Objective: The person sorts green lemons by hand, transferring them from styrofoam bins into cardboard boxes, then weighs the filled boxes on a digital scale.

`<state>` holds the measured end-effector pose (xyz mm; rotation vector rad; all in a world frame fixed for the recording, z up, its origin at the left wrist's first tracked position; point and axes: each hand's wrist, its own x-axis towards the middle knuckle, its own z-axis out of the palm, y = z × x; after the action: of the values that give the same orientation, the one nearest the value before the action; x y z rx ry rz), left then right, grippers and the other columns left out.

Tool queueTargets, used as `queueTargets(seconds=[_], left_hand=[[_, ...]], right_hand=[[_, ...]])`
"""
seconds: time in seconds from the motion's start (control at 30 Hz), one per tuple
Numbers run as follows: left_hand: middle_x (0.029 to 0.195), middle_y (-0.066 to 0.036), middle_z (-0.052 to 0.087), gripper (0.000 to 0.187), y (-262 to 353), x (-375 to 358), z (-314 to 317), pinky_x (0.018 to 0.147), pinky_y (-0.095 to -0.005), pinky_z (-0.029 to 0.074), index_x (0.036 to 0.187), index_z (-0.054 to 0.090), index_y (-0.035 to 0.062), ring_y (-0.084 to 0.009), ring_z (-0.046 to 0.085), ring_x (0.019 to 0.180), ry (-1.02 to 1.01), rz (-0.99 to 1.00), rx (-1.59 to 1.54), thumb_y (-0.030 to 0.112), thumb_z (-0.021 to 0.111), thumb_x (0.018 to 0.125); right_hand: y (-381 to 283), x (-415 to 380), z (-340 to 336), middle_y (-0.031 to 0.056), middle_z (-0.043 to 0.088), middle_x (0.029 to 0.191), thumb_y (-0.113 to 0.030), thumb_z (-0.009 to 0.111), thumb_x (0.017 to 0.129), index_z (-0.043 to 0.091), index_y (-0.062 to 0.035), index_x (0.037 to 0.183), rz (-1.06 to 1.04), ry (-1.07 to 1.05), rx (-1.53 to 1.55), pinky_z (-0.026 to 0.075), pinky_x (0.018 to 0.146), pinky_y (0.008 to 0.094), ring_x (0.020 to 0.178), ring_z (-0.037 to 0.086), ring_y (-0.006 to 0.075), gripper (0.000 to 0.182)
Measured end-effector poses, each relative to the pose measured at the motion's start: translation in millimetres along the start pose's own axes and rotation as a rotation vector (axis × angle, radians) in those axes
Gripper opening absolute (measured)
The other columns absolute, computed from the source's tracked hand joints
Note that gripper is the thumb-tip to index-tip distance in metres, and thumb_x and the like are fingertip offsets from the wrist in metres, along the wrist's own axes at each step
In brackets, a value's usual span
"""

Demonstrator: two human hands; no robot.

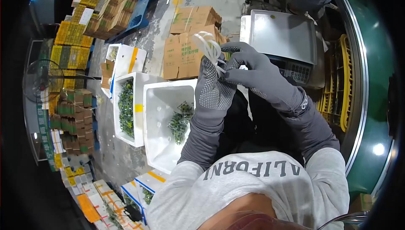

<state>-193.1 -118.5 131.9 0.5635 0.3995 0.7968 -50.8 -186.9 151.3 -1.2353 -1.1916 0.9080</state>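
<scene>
Two hands: both in grey gloves, raised together in front of the chest.
Left hand (215,88): dotted palm facing the camera, grip closed on the white strings (209,46) at their lower end.
Right hand (253,71): fingers curled, fingertips pinching the same strings just beside the left thumb.
White strings: thin looped bundle, standing up and out from between the two grips, loops free above the left fingers.
Foam box (158,120): white, open, on the floor below the left forearm, a few bagged greens (180,122) inside.
Second foam box (126,107): beside the first, fuller with greens.
Scale (282,40): metal pan, keypad at the front, beyond the right hand.
Cardboard boxes (185,48): stacked behind the strings.
</scene>
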Motion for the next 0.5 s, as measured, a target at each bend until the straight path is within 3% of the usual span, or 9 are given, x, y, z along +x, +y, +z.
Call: queueTargets(seconds=[0.2, 0.37, 0.47, 0.5], left_hand=[[0.113, -0.014, 0.056, 0.041, -2, -1, -2, 0.084, -0.0484, 0.051, 0.127, 0.047, 0.0079, -0.0303, 0.058, 0.101, -0.005, 0.013, 0.007, 0.036, 0.047, 0.097], [0.113, -0.013, 0.056, 0.046, -1, 1, -6, 0.089, -0.0493, 0.048, 0.128, 0.047, 0.0081, -0.0292, 0.057, 0.103, -0.036, -0.027, 0.043, 0.042, 0.045, 0.097], [0.115, -0.013, 0.057, 0.039, -5, 0, 6, 0.085, -0.0363, 0.052, 0.128, 0.047, 0.0053, -0.0233, 0.059, 0.099, 0.011, 0.012, -0.014, 0.030, 0.045, 0.099], [0.115, -0.013, 0.057, 0.040, -6, 0, 5, 0.086, -0.0363, 0.052, 0.129, 0.046, 0.0050, -0.0234, 0.059, 0.100, 0.012, 0.015, -0.007, 0.031, 0.045, 0.099]], right_hand=[[-21, 7, -6, 0.0119, 0.055, 0.119, -0.015, 0.063, 0.078, 0.066, 0.0014, 0.088, 0.311, -0.129, 0.191, 0.047, 0.082, 0.0275, 0.096, 0.059, 0.0184, 0.019], [-22, 7, -3, 0.0100, 0.056, 0.116, -0.012, 0.062, 0.079, 0.065, 0.0024, 0.089, 0.376, -0.115, 0.359, 0.047, 0.077, 0.0245, 0.088, 0.059, 0.0143, 0.017], [-27, 2, 2, 0.0093, 0.056, 0.116, -0.010, 0.062, 0.080, 0.065, 0.0027, 0.092, 0.306, -0.059, 0.321, 0.048, 0.075, 0.0239, 0.085, 0.058, 0.0125, 0.018], [-26, 2, 4, 0.0094, 0.056, 0.115, -0.009, 0.062, 0.080, 0.065, 0.0031, 0.094, 0.291, -0.038, 0.355, 0.048, 0.075, 0.0239, 0.085, 0.059, 0.0123, 0.019]])
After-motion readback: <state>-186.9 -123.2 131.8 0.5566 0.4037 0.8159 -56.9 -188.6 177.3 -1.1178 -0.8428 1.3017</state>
